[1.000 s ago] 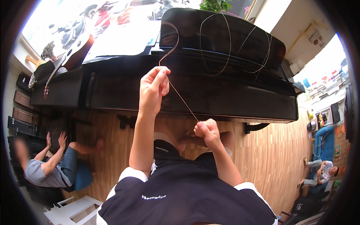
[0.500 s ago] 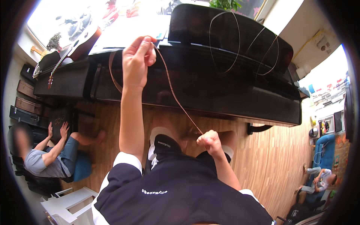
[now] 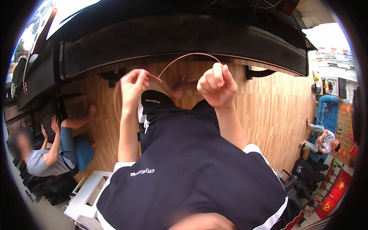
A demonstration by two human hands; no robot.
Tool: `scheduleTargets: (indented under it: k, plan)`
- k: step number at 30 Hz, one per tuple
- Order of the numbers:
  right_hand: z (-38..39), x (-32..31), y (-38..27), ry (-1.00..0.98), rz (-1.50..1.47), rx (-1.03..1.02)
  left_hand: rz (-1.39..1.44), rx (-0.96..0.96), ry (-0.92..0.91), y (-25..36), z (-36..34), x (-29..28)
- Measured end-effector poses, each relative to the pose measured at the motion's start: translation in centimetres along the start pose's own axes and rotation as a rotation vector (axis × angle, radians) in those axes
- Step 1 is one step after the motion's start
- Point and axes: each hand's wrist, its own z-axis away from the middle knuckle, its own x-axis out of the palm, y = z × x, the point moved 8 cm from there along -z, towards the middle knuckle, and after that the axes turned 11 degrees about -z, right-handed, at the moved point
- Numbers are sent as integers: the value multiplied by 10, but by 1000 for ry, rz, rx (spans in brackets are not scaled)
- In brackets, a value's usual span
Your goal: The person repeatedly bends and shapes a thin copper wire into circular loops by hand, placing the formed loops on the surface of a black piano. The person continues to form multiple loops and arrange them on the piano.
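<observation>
A thin copper-coloured string (image 3: 190, 54), like a wound guitar string, arches between my two hands above my lap. My left hand (image 3: 132, 85) pinches it between thumb and fingers; a tight little bend shows just right of those fingertips. Part of the string also hangs in a loop beside my left forearm. My right hand (image 3: 218, 85) is closed, with the arch running down to its fingertips; the end inside the fist is hidden. Both hands are held apart at about the same height, in front of the black piano (image 3: 184, 36).
A guitar (image 3: 43, 30) lies at the far left of the piano. Thin loose wire (image 3: 268, 6) shows at the top right. A person (image 3: 50, 155) sits on a blue stool (image 3: 83, 151) at left, near a white frame (image 3: 86, 197). Another person (image 3: 326, 140) sits by a blue sofa (image 3: 326, 109).
My left hand has come down from above the piano toward my lap. My right hand has risen. The string, earlier stretched slantwise between them, now bows upward. The view has tilted down.
</observation>
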Motion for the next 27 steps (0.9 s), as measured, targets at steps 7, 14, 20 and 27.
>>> scheduleTargets:
  k: [7,14,20,27]
  plan:
    - [3,-21,23,149,28,94,-11,-537,-619,-63,79,63]
    - [14,-36,34,282,215,150,-111,306,-218,75,36,21]
    - [9,-17,33,196,312,153,-456,761,-250,109,9,82]
    - [9,-15,22,228,673,122,-183,709,143,117,28,72]
